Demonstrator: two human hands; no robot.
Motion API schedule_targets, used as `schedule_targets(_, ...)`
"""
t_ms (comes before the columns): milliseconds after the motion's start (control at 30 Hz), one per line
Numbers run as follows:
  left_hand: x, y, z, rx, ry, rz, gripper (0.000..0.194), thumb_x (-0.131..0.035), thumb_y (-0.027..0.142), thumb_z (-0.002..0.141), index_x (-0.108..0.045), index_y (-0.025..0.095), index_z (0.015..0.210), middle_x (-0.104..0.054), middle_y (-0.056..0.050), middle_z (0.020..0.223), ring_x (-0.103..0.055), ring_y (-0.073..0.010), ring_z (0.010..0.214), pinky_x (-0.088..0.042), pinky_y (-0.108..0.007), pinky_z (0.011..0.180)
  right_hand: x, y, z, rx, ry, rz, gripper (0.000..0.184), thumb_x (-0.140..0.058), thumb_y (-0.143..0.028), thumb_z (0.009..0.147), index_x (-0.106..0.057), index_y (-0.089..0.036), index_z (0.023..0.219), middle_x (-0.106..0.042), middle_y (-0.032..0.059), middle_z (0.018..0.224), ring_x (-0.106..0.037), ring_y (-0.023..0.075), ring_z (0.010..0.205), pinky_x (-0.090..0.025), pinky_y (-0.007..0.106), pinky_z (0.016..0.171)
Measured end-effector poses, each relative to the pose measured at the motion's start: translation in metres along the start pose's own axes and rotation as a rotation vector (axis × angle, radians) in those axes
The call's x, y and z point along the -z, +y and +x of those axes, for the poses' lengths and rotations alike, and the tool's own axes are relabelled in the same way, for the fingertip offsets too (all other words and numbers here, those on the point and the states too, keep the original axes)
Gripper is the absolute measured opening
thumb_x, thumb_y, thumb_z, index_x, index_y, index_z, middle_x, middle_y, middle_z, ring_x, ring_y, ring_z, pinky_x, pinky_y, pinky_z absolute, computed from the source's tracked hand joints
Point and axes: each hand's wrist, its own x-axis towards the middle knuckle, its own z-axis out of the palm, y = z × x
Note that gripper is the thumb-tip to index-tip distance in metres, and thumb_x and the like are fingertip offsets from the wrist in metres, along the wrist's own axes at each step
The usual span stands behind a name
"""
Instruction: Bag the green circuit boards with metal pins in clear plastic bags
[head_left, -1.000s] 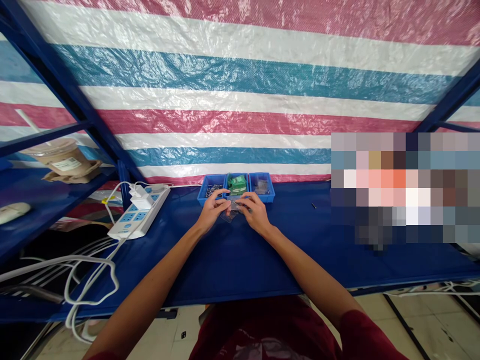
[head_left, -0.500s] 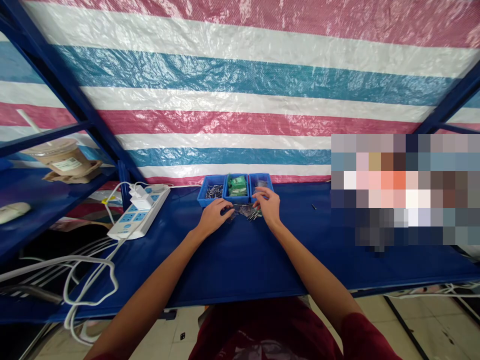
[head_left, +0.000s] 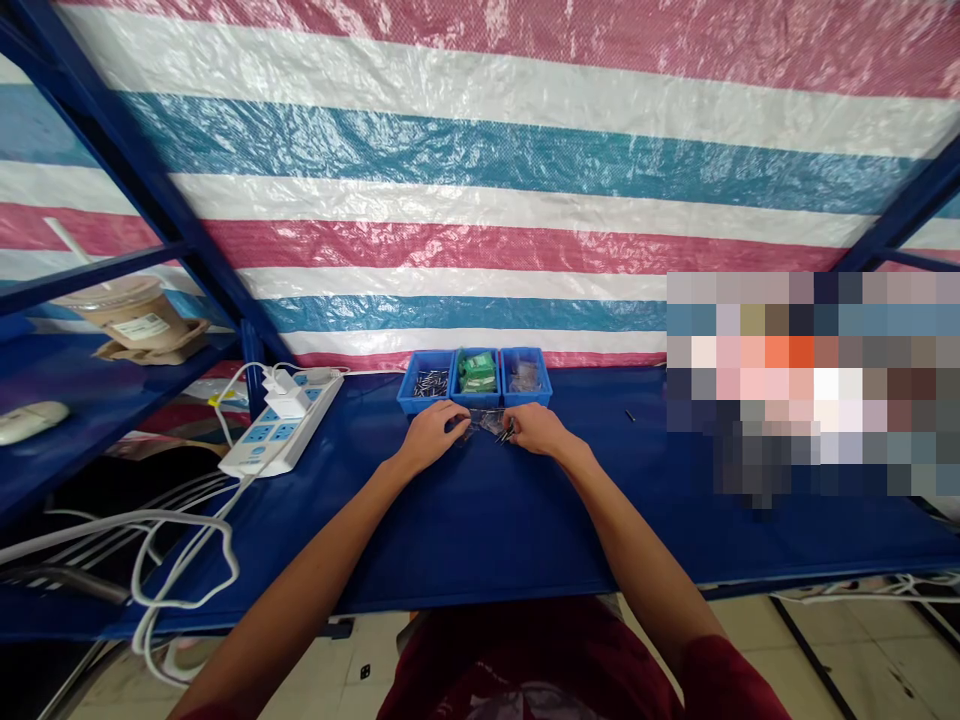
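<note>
On the table [head_left: 465, 530], just in front of the row of blue trays [head_left: 475, 398]: a clear plastic bag [head_left: 487, 419] with slim metal pieces [head_left: 504, 437] at its right end; whether they lie in it or on it cannot be told.
Left hand [head_left: 436, 434]: low, back of the hand upward, fingers curved and thumb rounded toward them, tips at the bag's left end; how firmly it grips cannot be told.
Right hand [head_left: 535, 428]: knuckles up, fingers bent down and drawn close together, tips at the metal pieces; whether one is pinched is hidden.
Arms: both bare, slanting inward from the lower corners, wrists just above the tabletop; a maroon sleeve [head_left: 731, 680] shows on the right.
Trays: dark and silvery pieces [head_left: 431, 383] in the left, green packets [head_left: 478, 374] in the middle, clear bags [head_left: 524, 377] in the right.
Stray piece [head_left: 631, 415]: dark, lying right of the right hand, well apart.
Writing: pale marks on the green packets and a white label [head_left: 141, 328] on the lidded cup [head_left: 166, 314]; both too small to read.
</note>
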Motion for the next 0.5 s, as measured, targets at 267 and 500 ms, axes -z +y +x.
schedule_targets(267, -0.003, -0.0021, -0.0002, -0.012, 0.008, -0.031, 0.022, -0.051, 0.034, 0.086, -0.069, 0.021, 0.086, -0.069, -0.005, 0.084, -0.061, -0.0213, 0.08, -0.046, -0.032, 0.077, -0.0042, -0.0035, 0.0017, 0.103, 0.036, -0.014, 0.016, -0.063, -0.01, 0.077, -0.068, -0.023, 0.085, -0.068, 0.0018, 0.085, -0.062, 0.017, 0.082, -0.033, 0.022, 0.06)
schedule_targets(500, -0.0036, -0.0011, -0.0008, -0.009, -0.015, -0.023, 0.022, -0.05, 0.033, 0.087, -0.069, 0.021, 0.088, -0.069, -0.005, 0.086, -0.063, -0.0215, 0.081, -0.046, -0.032, 0.078, -0.0078, -0.0016, 0.0028, 0.143, 0.048, -0.031, 0.012, -0.064, -0.012, 0.079, -0.067, -0.022, 0.085, -0.066, 0.0026, 0.087, -0.06, 0.0168, 0.082, -0.033, 0.023, 0.062)
